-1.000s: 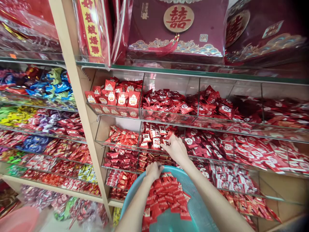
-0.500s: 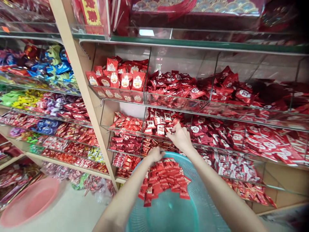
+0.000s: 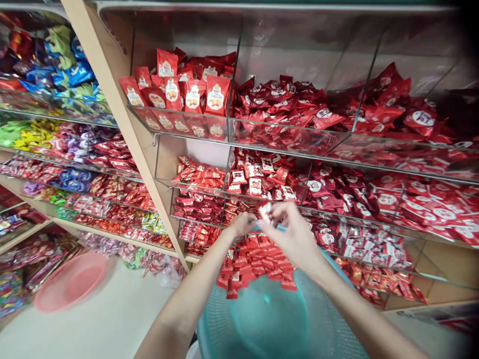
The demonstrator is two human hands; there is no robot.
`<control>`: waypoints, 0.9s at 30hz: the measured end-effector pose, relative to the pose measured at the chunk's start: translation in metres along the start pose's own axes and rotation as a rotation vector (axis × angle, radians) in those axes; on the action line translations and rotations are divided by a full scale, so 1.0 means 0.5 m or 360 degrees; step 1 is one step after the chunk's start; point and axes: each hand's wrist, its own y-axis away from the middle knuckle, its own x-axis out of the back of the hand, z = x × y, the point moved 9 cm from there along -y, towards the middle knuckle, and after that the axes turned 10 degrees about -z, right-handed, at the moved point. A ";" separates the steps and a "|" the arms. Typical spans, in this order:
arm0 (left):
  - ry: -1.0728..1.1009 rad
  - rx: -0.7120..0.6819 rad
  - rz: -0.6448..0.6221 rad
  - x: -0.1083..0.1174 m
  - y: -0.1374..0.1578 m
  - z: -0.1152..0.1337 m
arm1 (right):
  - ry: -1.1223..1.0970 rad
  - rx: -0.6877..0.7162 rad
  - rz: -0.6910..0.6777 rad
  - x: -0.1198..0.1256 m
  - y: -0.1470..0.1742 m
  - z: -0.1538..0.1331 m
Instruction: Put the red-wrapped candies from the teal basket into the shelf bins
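My right hand (image 3: 295, 237) pinches a small red-and-white candy packet (image 3: 265, 212) above the far rim of a teal plastic basket (image 3: 214, 319). Fingers of my left hand (image 3: 242, 224) are curled over that same rim, partly hidden. Inside the basket, red candy packets (image 3: 256, 264) lie bunched at the far side, and its round bottom shows bare nearer me. Just behind my hands, a shelf compartment holds red packets with white labels (image 3: 255, 178), similar to the one in my fingers.
Clear-fronted shelves (image 3: 292, 144) with divided compartments of wrapped sweets rise close in front. A wooden upright (image 3: 123, 129) separates them from the left-hand shelves. On the floor at left sits a pink basin (image 3: 71, 281), with bagged sweets (image 3: 130, 254) beside it.
My right hand has come back from the compartment towards the basket, now with a packet in its fingers. The left hand stays at the rim. My view has tilted down and moved closer.
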 end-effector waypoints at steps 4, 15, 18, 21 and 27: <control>-0.0036 0.0051 0.0023 0.000 0.000 -0.003 | -0.0237 -0.0402 -0.0895 -0.207 0.160 0.104; -0.0091 0.0145 0.0031 0.002 0.009 0.000 | 0.0072 -0.0554 -0.1655 -0.368 0.293 0.192; -0.0095 0.0148 0.0030 0.001 0.008 0.001 | 0.0001 -0.0500 -0.1533 -0.378 0.269 0.182; -0.0103 0.0149 0.0022 0.000 0.006 0.002 | 0.0032 -0.0490 -0.1416 -0.383 0.263 0.178; -0.0125 0.0183 0.0012 0.002 0.009 0.003 | 0.0228 -0.0544 -0.1475 -0.380 0.282 0.174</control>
